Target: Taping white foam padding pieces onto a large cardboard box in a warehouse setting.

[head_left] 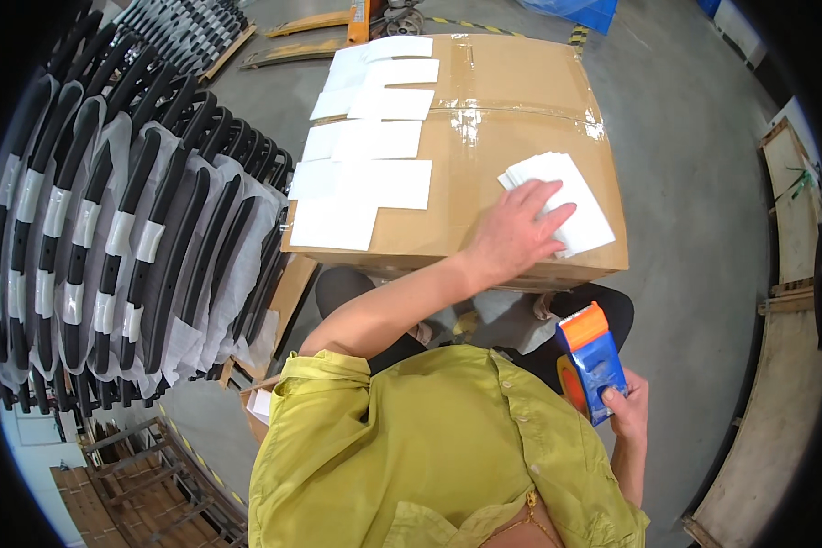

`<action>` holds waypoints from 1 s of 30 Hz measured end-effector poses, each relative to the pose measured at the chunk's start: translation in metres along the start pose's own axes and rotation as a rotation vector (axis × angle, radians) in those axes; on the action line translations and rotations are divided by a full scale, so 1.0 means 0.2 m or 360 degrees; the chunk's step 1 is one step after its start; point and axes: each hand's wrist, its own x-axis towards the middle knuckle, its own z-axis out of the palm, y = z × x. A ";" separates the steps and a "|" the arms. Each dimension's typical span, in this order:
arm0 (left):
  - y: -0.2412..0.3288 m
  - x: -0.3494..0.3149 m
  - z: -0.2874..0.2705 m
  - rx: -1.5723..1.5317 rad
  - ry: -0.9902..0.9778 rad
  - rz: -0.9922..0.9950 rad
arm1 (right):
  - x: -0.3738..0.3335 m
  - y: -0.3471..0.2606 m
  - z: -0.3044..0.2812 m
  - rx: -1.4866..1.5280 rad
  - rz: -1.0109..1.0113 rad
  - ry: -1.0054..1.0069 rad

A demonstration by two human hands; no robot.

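My left hand reaches across the top of a large cardboard box, its fingers apart and resting on a stack of white paper sheets near the right edge. The stack is slightly fanned at its far end. Low on the right, my right hand is wrapped around a blue tape dispenser with an orange front end, held off the box. More white sheets lie overlapping in a column along the box's left side.
Black metal frames with pale wrapping stand stacked close on the left. An orange pallet jack is beyond the box. Wooden panels lean along the right side. Below the box show my knees. Wooden pallets lie lower left.
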 end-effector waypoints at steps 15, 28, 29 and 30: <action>-0.04 0.15 0.19 0.0121 -0.0445 0.0104 | 0.01 -0.10 -0.07 -0.0090 -0.0320 0.0215; 0.29 0.11 -0.10 -0.2468 -0.1026 -0.1171 | 0.00 -0.17 -0.11 -0.0397 -0.0686 -0.0171; 0.32 0.10 -0.12 -0.2542 -0.1088 -0.1209 | 0.01 -0.17 -0.11 -0.0403 -0.0684 -0.0203; 0.34 0.09 -0.12 -0.2661 -0.1028 -0.1248 | 0.01 -0.18 -0.11 -0.0398 -0.0700 -0.0229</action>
